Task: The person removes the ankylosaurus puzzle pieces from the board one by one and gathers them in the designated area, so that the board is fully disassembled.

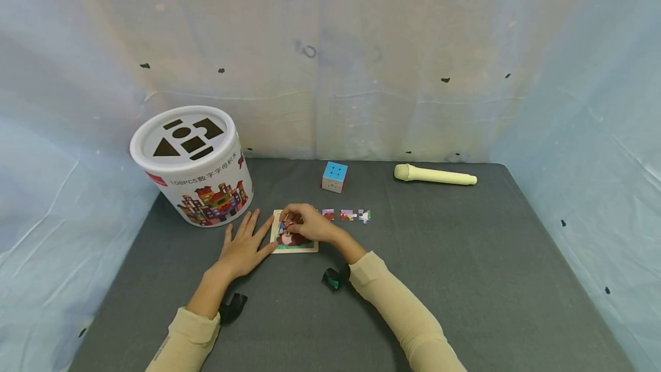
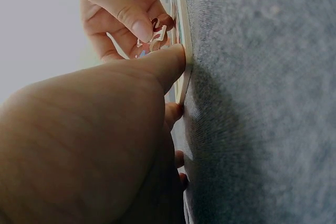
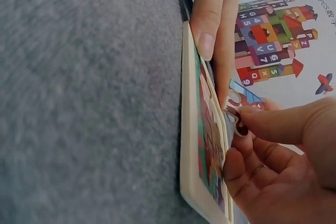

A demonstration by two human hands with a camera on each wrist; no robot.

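A small picture puzzle board point(image 1: 294, 250) with a pale frame lies flat on the grey table, partly filled with a coloured picture. My left hand point(image 1: 242, 252) rests at the board's left side, fingers spread; its thumb lies on the board's lower left edge. Over the board, my right hand point(image 1: 312, 224) pinches a puzzle piece point(image 3: 245, 95) between thumb and fingers. Brown, white and blue show on this piece, which is tilted just above the board in the right wrist view. The right hand hides the board's upper right part in the head view.
Loose puzzle pieces point(image 1: 348, 214) lie in a row right of the board. Behind them stands a blue-topped puzzle cube point(image 1: 334, 177). A pale yellow microphone-shaped stick point(image 1: 436, 175) lies at the back right. The large white block bucket point(image 1: 196, 168) stands at the back left.
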